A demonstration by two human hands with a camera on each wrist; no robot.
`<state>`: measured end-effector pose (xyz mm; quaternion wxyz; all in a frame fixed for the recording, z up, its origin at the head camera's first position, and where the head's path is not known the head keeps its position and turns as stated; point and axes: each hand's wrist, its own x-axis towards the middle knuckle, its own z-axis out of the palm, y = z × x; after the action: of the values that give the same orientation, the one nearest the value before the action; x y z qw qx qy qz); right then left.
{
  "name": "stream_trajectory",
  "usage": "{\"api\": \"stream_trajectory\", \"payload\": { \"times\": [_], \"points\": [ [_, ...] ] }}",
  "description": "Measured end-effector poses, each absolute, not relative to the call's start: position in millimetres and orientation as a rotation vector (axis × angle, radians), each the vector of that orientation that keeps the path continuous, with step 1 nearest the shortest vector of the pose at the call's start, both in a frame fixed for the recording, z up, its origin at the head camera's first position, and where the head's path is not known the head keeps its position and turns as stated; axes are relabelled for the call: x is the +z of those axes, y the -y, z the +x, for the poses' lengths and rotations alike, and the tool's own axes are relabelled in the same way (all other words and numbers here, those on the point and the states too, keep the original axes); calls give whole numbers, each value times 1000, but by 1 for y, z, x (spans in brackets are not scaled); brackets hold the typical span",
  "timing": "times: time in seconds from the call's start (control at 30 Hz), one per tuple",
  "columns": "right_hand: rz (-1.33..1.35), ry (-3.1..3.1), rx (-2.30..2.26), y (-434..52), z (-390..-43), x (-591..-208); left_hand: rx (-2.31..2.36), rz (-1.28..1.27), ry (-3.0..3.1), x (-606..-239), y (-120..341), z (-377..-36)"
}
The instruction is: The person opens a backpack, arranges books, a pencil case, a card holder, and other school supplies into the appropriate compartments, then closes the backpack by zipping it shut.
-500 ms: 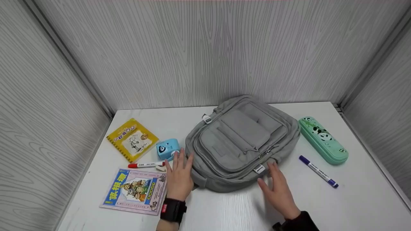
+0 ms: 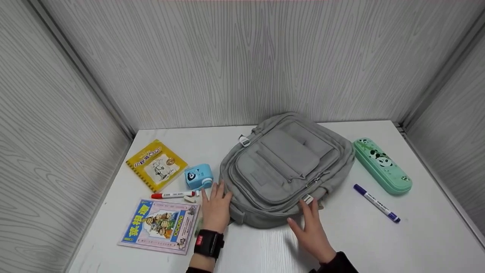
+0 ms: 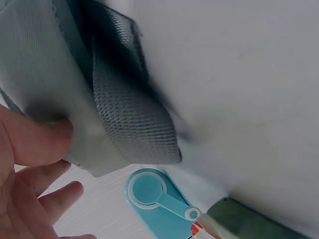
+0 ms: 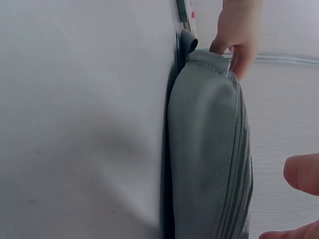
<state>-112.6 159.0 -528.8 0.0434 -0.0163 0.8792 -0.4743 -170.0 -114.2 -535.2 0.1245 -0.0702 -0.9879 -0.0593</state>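
One grey, many-pocketed backpack [image 2: 286, 170] lies slantwise; left grip [image 2: 216, 210] and right grip [image 2: 313, 234] spread at its edges, holding nothing.

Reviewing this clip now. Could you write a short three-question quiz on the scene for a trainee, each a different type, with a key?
1. Fill in the blank: in the head view, the green panda case lies to the ____ of the gray backpack.
2. Multiple choice: what color is the cap of the marker between the yellow book and the pink-edged book? A) red B) green C) black
3. True or false: the backpack stands upright.

Key: 1. right. 2. A. 3. False; it lies down, front side up.
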Motion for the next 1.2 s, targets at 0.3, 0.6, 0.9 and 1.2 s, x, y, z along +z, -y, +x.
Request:
{"api": "stream_trajectory", "payload": {
  "times": [0.3, 0.6, 0.9, 1.2],
  "points": [
    [-71, -2731, -1387, -174, -121, -528, -236, -177, 2891, -534, 102, -147],
    [-121, -2752, -1277, -192, -136, -525, -323, -232, 2874, -533, 81, -123],
    [-165, -2776, -1203, -212, -157, -521, -251, -320, 2817, -528, 59, -104],
    [-198, -2791, -1166, -232, -175, -519, -161, -444, 2734, -529, 34, -92]
  ]
}}
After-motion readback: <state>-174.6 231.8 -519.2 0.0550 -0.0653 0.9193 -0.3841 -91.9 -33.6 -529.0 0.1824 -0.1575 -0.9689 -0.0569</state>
